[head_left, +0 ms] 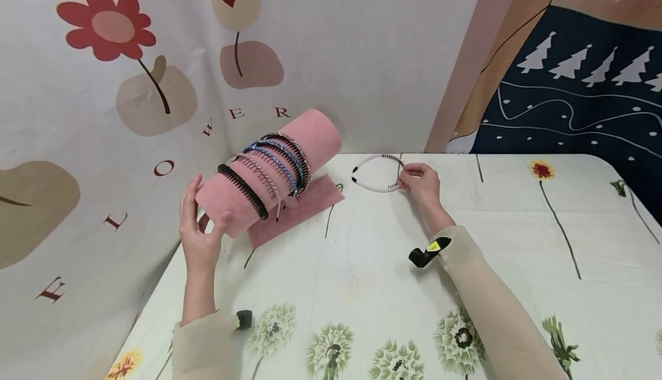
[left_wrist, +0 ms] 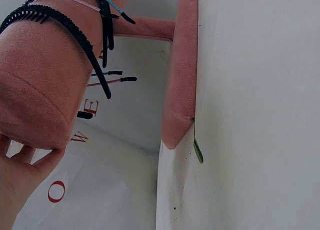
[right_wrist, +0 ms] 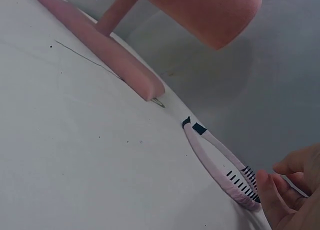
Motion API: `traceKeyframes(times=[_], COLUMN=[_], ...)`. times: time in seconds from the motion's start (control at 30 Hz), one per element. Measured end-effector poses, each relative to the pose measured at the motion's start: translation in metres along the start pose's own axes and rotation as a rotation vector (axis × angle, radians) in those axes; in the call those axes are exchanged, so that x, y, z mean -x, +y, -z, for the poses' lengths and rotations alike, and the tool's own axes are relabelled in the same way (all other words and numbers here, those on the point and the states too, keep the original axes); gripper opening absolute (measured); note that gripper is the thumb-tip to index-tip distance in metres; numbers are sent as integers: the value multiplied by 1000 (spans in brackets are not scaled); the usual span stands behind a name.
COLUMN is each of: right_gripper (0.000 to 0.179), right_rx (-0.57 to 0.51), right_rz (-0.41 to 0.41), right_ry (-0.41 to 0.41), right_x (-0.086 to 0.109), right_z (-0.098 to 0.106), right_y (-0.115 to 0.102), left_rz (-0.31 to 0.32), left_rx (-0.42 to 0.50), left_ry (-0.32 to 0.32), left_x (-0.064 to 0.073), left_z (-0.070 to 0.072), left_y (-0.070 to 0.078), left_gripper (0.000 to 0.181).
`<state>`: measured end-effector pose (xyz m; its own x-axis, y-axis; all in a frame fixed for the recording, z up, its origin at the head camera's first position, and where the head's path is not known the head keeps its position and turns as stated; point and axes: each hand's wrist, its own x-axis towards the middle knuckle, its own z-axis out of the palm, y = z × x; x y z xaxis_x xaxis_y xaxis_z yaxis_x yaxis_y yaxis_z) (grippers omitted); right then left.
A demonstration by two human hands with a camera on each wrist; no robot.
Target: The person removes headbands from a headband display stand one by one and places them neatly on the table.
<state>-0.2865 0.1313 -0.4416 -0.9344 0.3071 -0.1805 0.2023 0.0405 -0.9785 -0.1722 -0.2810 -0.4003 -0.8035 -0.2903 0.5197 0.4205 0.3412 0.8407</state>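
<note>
A pink padded headband stand (head_left: 323,135) has a thick horizontal roll on a flat base (head_left: 320,196). Several headbands circle the roll: a black one (head_left: 243,190) nearest its left end, then a pale pink one (head_left: 261,176), with blue and dark glittery ones further along. My left hand (head_left: 200,242) grips the roll's left end, thumb in front and fingers around the far edge. To the right of the stand, a light pink headband (right_wrist: 210,162) with black tips and dark teeth lies on the table. My right hand (head_left: 423,184) pinches its curved top; fingers partly hide that part.
A white cloth with printed flowers covers the table (head_left: 357,276). Behind it hang a pale curtain (head_left: 362,52) with flower prints and lettering, and a dark cloth (head_left: 579,104) with white trees at the right. Black wrist cameras sit at both sleeves.
</note>
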Motion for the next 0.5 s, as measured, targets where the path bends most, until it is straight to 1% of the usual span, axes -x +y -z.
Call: traceKeyframes(times=[0.33,0.5], right_gripper=[34,34], right_rx=[0,-32], right_rz=[2,17], right_ry=[-16,-24], right_x=[3,5], right_z=[-2,-2], right_y=[-3,-7], left_rz=[-8,-1], left_rx=[-5,-6], left_ry=[5,6], left_x=[0,0], left_z=[0,0], left_y=[-1,-1], left_gripper=[78,78])
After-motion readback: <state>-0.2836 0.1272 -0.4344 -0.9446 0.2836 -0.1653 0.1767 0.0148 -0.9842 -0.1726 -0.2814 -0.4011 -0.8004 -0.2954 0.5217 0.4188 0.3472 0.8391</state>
